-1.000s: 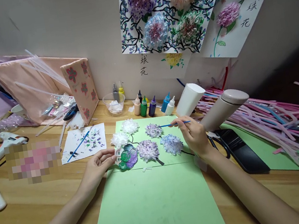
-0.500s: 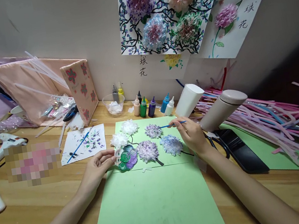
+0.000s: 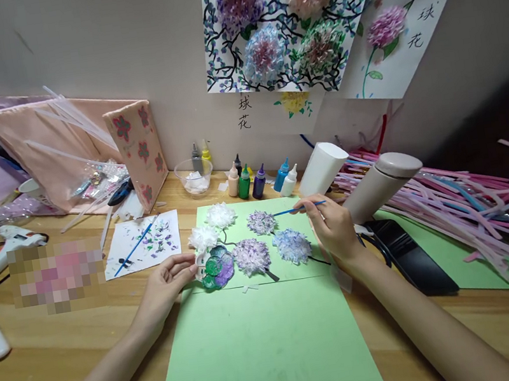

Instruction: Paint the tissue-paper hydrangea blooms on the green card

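My right hand (image 3: 336, 229) pinches a thin blue paintbrush (image 3: 297, 209), its tip at the right edge of a small grey-purple paper flower (image 3: 261, 222). My left hand (image 3: 174, 275) grips the left rim of a round paint palette (image 3: 217, 270) with green and purple paint in its wells. Close by on the light green sheet lie a lilac flower (image 3: 252, 256), a pale blue flower (image 3: 292, 246) and two white flowers, one of them the upper white flower (image 3: 220, 216). Dark stems join some of the blooms.
Several paint bottles (image 3: 243, 182) stand behind the sheet. A white cylinder (image 3: 322, 167), a grey tumbler (image 3: 382, 186), a black phone (image 3: 413, 259) and pipe cleaners (image 3: 474, 207) lie right. Left are a paint-spotted paper (image 3: 168, 255) with another brush and a glue gun (image 3: 1, 253).
My right hand has shifted slightly to the right with the paintbrush, its tip staying near the small flower's edge. My left hand keeps its place on the palette.
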`<state>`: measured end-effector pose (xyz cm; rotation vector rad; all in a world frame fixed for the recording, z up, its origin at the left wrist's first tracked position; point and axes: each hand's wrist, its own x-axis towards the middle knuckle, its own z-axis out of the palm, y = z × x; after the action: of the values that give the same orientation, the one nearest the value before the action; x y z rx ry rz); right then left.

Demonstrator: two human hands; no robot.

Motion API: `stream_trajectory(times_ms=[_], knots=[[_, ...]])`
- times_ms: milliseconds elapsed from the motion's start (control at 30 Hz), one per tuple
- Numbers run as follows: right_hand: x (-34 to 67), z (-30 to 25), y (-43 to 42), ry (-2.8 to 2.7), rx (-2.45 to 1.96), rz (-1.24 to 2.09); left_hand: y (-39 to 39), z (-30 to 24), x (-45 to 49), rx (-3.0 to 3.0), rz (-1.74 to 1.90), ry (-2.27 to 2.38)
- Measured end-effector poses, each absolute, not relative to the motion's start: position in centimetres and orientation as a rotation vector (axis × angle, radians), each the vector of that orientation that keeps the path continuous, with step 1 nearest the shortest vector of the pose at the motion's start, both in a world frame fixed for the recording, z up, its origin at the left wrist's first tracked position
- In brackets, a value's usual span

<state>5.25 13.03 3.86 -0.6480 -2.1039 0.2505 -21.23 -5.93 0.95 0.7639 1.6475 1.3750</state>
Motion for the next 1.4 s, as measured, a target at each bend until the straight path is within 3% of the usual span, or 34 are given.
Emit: stream_trajectory(times_ms=[733, 933, 1400], knots=[[5.5, 4.5, 12.3, -1.891, -0.732, 0.388, -6.0, 0.6, -21.3, 0.738, 1.370, 1.623], [3.7, 5.4, 7.4, -2.101, -0.484, 0.667, -5.9, 0.5, -21.2, 0.735, 1.384, 1.603], [2.4, 4.6, 5.7, -2.301, -0.229, 0.580, -6.0, 0.4, -21.3, 0.741, 1.415, 1.572]])
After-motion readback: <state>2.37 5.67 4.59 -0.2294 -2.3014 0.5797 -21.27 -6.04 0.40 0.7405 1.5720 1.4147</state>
